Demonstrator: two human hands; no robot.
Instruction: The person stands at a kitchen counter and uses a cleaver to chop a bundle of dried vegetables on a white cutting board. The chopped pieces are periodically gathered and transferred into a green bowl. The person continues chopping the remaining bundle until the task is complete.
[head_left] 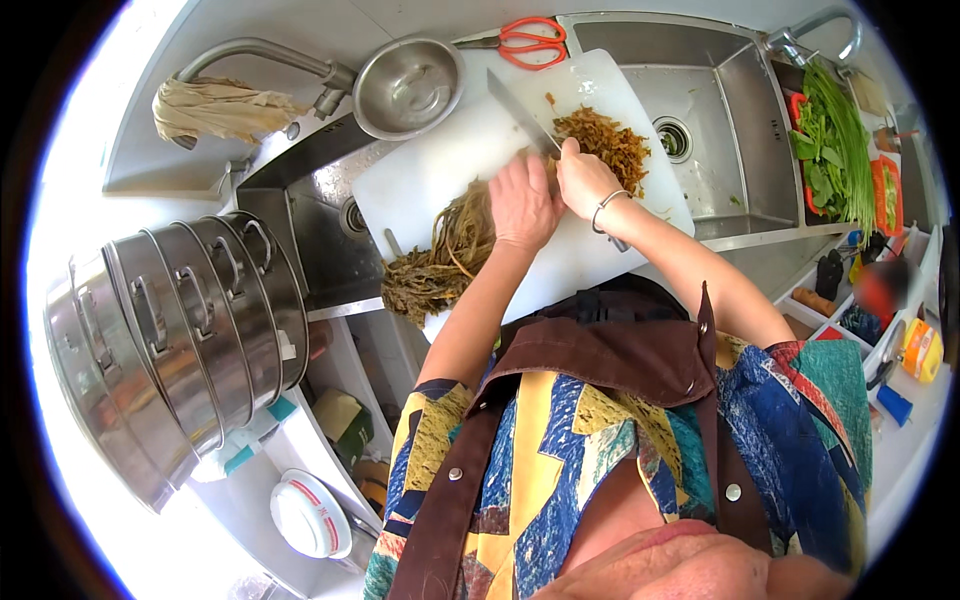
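Right hand (585,182) closed round knife (522,112); left hand (525,205), part-open, flat on greens (466,230); greens sliding could risk a cut

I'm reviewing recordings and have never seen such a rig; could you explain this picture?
No machine here, just bare-handed work, seen from above by a head-worn fisheye camera, which bends edges near the rim. A white cutting board spans the steel sink. On it lie a bunch of brownish-green leafy vegetables at left and a chopped brown pile at right. The wearer's right hand holds a kitchen knife; the left hand is at the bunch, near the blade.
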